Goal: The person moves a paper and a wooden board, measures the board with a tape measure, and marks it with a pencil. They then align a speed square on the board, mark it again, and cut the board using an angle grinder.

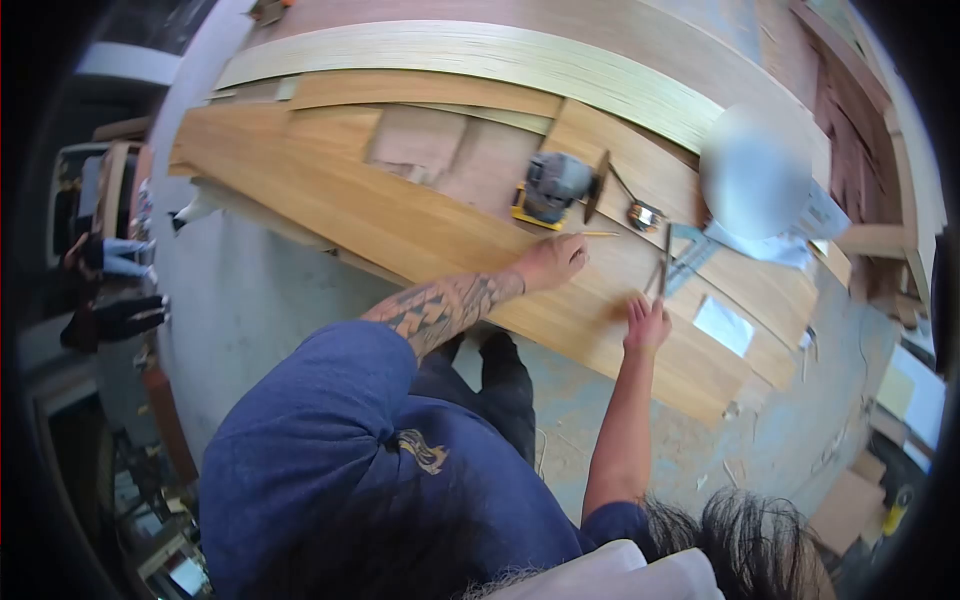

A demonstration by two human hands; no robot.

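Note:
My left hand (552, 263), at the end of a tattooed forearm, rests on a long wooden board (450, 235) with its fingers curled. A pencil (601, 234) sticks out past its fingertips. To the right, my right hand (648, 322) is closed around the lower end of a thin dark straight tool (664, 262), which points away from me. Beyond this tool lies a blue-grey triangular square (692, 256). A grey power tool (558, 186) with a yellow base stands just beyond my left hand, beside a thin brown disc-like piece (598, 186).
A white paper sheet (724, 325) lies right of my right hand. A small metallic object (645, 214) sits near the square. Pale long planks (480, 45) cross the far side. Two people (115, 260) are at far left. Scraps litter the floor (690, 450).

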